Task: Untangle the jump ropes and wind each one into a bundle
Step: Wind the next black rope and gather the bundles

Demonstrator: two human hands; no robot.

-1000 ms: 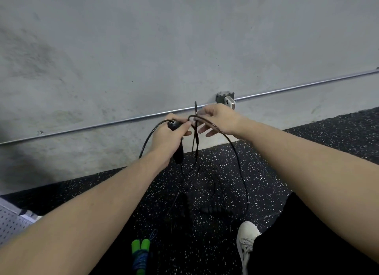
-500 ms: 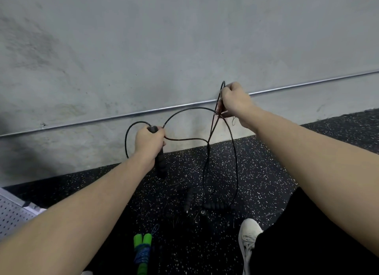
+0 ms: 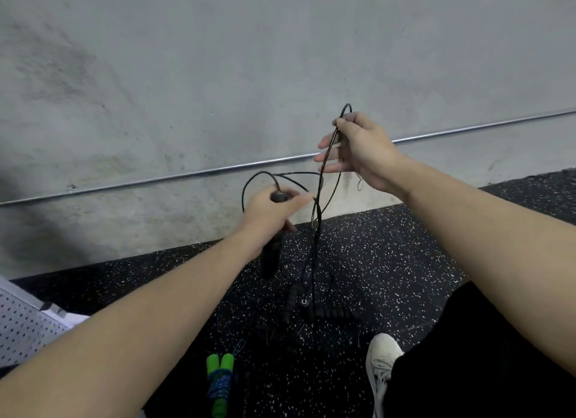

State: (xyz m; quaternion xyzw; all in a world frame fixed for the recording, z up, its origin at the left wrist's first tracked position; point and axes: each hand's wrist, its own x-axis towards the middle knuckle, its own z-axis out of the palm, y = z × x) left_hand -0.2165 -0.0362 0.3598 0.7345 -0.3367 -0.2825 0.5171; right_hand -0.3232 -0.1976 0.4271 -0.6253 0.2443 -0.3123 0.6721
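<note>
Speckled black rubber floor (image 3: pixel 389 262) meets a grey concrete wall (image 3: pixel 218 75). Your left hand (image 3: pixel 268 212) grips a black handle (image 3: pixel 272 255); your right hand (image 3: pixel 358 146) pinches a loop of the black rope (image 3: pixel 319 181), other fingers spread. Two more handles (image 3: pixel 311 307) lie below, still tangled. Lift harder and you likely cinch the crossings into a knot.

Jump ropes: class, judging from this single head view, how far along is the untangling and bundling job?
Done: the green-handled rope lies bundled on the floor. In hand: the left hand grips a black handle, the right hand pinches the black cord and lifts a loop. Left: more black handles and cord lie tangled below, unwound.
</note>
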